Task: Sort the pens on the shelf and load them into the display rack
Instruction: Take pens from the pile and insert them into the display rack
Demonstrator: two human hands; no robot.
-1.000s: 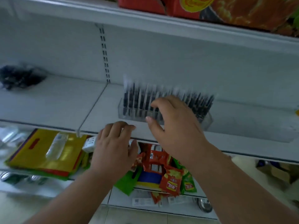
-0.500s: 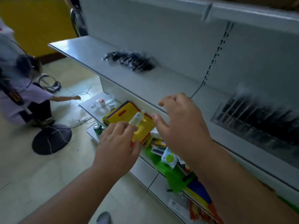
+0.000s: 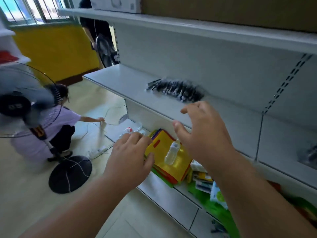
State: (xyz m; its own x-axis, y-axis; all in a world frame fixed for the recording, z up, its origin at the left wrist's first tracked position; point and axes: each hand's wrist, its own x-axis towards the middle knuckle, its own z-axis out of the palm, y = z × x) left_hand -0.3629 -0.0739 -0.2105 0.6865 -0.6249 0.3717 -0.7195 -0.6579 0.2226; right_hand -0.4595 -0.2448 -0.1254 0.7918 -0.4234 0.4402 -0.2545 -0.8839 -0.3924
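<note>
A loose pile of black pens (image 3: 176, 91) lies on the grey shelf (image 3: 123, 83), blurred by motion. My right hand (image 3: 204, 133) hovers just below and in front of the pile, fingers spread and holding nothing. My left hand (image 3: 130, 155) is lower and to the left, over the lower shelf, fingers relaxed and holding nothing. The clear display rack (image 3: 308, 156) with pens shows only as a blurred edge at the far right of the same shelf.
On the lower shelf lie yellow folders (image 3: 166, 158) with a small clear bottle (image 3: 172, 152) on top, plus green packets. A standing fan (image 3: 22, 102) and its black base (image 3: 70, 174) are on the floor at left. A crouching person (image 3: 42, 129) reaches toward a cable.
My view has swung left from the display rack to the loose pen pile. Both hands moved left with it, away from the rack; they hold nothing throughout.
</note>
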